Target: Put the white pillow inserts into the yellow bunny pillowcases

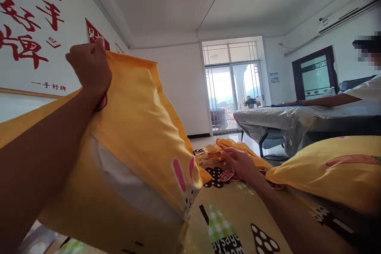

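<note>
My left hand [91, 65] is raised on the left, its fingers closed on the upper edge of a yellow pillowcase [133, 99]. A rabbit with pink ears is printed on the pillowcase, and white filling or an inner pillow [127, 174] shows through its gap. Low in the middle, my right hand [239, 162] reaches forward with fingers stretched out, close to a crumpled yellow cloth [244, 150]. Whether the fingertips touch that cloth, I cannot tell. Beneath lies a beige printed cover [235, 202] with green checks and brown dotted shapes.
Another yellow pillow [333, 166] with a carrot print lies at the right. Beyond it stands a table [268, 117] under clear plastic, where a person [363, 91] rests an arm. A potted plant [250, 102] is near the glass door [233, 87].
</note>
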`<action>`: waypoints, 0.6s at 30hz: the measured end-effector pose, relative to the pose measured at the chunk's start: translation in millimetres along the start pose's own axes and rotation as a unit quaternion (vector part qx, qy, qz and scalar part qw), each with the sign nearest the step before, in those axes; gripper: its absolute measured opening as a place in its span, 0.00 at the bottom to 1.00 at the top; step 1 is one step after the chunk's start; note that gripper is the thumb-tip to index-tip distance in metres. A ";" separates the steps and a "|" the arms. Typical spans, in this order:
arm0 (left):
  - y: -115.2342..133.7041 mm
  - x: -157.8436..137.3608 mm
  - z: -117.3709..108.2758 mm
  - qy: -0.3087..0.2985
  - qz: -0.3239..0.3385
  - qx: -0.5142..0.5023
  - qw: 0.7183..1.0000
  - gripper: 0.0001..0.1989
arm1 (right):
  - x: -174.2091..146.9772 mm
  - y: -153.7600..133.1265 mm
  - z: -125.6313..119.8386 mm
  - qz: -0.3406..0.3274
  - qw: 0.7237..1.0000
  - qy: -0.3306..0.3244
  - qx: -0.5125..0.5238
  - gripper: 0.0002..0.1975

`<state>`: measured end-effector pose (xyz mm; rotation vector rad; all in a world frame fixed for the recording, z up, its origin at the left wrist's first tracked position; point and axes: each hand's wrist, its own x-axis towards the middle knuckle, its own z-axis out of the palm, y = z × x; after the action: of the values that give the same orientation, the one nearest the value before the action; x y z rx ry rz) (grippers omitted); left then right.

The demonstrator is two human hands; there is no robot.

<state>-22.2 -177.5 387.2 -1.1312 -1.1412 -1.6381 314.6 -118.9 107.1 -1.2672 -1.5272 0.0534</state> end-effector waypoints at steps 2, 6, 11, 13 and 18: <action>35.2 -20.0 4.2 -0.043 0.070 0.004 0.997 0.38 | 31.0 -66.9 -33.3 -0.059 0.990 0.065 0.114 0.23; 93.7 -62.3 9.1 -0.128 0.206 -0.128 0.962 0.38 | 77.2 -173.2 -56.7 -0.098 0.957 0.016 0.272 0.21; 40.8 -76.9 -18.7 -0.334 0.221 -0.212 0.891 0.24 | 88.8 -172.1 -60.7 -0.044 0.959 0.208 0.186 0.11; -6.6 -78.1 -40.9 -0.479 0.147 -0.181 0.847 0.26 | 85.0 -160.8 -67.6 -0.114 0.954 0.265 0.085 0.17; -78.1 -92.8 -98.3 -0.683 -0.107 -0.290 0.662 0.13 | 85.6 -170.9 -72.2 -0.184 0.941 0.282 -0.040 0.14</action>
<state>-92.7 -240.4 263.0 -3.0303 -1.6402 -1.1163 268.2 -171.0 299.1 -0.9271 -1.2382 -0.5753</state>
